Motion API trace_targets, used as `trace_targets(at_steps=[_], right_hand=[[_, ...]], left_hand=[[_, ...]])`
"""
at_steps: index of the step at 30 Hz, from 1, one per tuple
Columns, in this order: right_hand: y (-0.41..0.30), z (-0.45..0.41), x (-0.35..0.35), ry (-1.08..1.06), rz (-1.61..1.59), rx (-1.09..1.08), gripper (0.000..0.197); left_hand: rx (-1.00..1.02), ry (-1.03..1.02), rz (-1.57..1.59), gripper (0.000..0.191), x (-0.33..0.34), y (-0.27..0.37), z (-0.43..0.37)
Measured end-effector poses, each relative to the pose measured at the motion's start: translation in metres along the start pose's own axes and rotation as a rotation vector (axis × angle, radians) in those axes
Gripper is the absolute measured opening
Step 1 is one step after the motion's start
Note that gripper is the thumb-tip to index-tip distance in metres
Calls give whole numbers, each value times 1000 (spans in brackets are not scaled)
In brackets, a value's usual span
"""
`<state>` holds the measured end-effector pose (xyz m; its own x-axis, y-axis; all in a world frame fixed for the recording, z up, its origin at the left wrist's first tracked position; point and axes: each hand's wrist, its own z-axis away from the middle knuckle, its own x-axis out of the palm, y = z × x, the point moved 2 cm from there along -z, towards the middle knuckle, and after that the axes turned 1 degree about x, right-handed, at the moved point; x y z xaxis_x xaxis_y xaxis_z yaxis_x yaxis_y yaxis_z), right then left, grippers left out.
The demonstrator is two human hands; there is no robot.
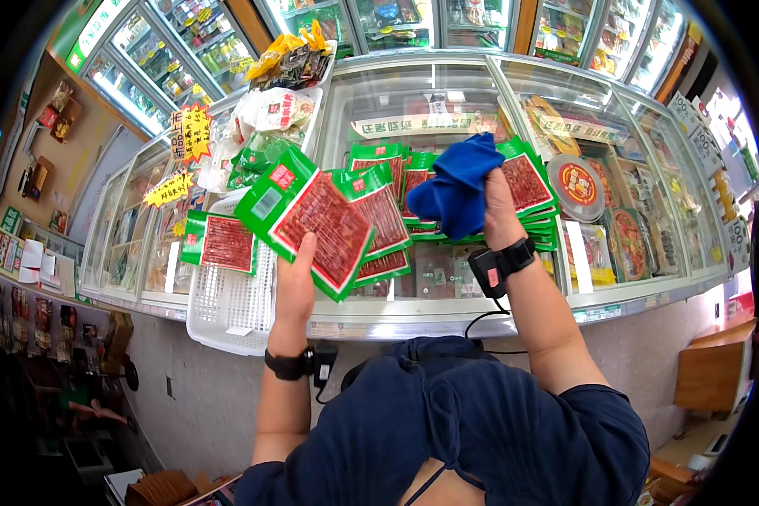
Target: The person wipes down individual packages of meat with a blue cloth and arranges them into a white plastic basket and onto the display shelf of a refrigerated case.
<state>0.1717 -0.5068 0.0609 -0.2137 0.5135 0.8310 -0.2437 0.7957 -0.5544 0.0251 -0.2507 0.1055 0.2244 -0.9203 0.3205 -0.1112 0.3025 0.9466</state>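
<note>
My left hand (298,284) grips a green-edged plastic pack of sliced red meat (326,221) by its lower left side, tilted above the freezer lid. In my right hand (501,205) is a bunched blue cloth (456,183), held apart from that pack. Similar meat packs (379,212) lie in loose overlapping piles on the glass between my hands, partly hidden by the cloth. A further stack of packs (526,177) sits just right of my right hand. One more pack (220,243) lies at the left, across a white perforated plastic basket (231,303).
Sliding-glass chest freezers (417,310) stretch before me. White bins hold bagged goods (272,120) at back left. A round lidded tub (575,188) stands right of the stack. Upright glass-door refrigerators (392,25) line the back. A black cable (481,329) hangs from my right wrist device.
</note>
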Motion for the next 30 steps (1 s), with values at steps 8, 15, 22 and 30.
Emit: trace_targets(at_steps=[8,15,22,30], right_hand=[[10,32,-30,-7,-103,17,43],[16,50,-33,16,-102,75,42],[21,62,-47,-10,-162,112,47],[36,61,-28,-50,-156,251,46]], left_hand=[[87,-11,-877,42,-10,-61,-75],[-43,-211,-1035,84,46,-121,-98],[20,-98,-566,63,14,-70,-104],[259,876,120,33,-173,39,-76]])
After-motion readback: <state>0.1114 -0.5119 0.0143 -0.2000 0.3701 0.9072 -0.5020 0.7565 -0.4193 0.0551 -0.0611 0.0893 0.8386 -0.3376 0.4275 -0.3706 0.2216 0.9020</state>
